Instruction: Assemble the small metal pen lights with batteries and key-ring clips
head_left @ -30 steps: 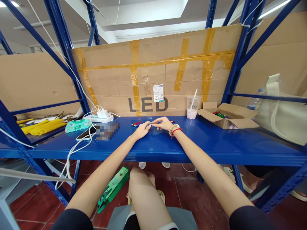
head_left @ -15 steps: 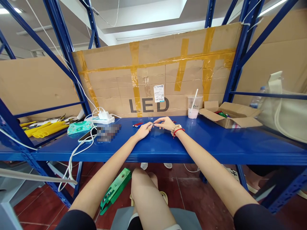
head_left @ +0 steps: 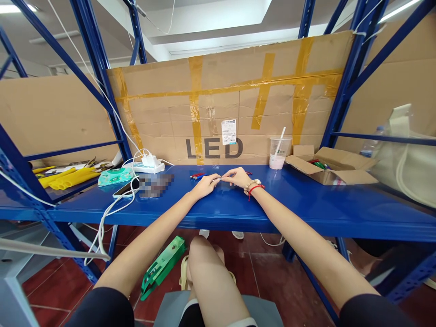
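Observation:
My left hand (head_left: 207, 185) is closed in a pinch just above the blue shelf top (head_left: 190, 211). Facing it, my right hand (head_left: 237, 177) pinches too, with a beaded bracelet and red cord on its wrist. The fingertips of both meet at a small, thin, shiny piece (head_left: 220, 178), too small to name. Behind my left hand lie red and blue pens (head_left: 197, 176). The end of another dark red pen (head_left: 249, 173) shows behind my right hand, which partly hides it.
To the right stand a plastic cup (head_left: 277, 154) with a straw and an open carton (head_left: 335, 175) with pens inside. On the left are a phone (head_left: 126, 188), a power strip (head_left: 150, 167) with white cables, a tissue pack (head_left: 116, 177) and yellow-handled tools (head_left: 73, 177). Taped cardboard (head_left: 163, 122) rises behind.
The camera view has shifted slightly. My fingertips still meet over the shelf, and my right fingers have drawn in more tightly around the small piece.

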The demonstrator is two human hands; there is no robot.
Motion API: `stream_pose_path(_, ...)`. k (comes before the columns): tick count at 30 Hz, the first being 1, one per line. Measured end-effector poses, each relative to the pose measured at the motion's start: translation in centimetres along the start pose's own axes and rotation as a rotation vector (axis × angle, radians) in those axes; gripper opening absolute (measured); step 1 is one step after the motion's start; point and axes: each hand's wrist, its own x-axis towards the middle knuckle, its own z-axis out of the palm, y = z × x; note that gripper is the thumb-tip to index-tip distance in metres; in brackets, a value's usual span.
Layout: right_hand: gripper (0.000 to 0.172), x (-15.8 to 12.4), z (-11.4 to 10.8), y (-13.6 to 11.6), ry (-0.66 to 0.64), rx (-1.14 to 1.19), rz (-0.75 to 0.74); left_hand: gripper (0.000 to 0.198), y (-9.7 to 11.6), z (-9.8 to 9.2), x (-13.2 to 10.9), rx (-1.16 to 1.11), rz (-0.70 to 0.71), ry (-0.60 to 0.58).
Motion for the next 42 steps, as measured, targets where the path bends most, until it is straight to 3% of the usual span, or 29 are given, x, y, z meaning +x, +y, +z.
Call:
stream_pose_path(14,0.040,0.0,0.2,-0.6,-0.022,0.114,0.236,0.024,1.0,-0.4,-0.2,0.005,0.020,0.089)
stream_pose_path(25,0.039,0.4,0.8,-0.7,0.014,0.223,0.260,0.026,1.2,-0.2,-0.1,0.064,-0.055,0.068)
stream_pose_path(42,0.035,0.5,1.0,0.0,-0.008,0.202,0.218,0.024,1.1,0.0,-0.1,0.128,-0.121,0.048)
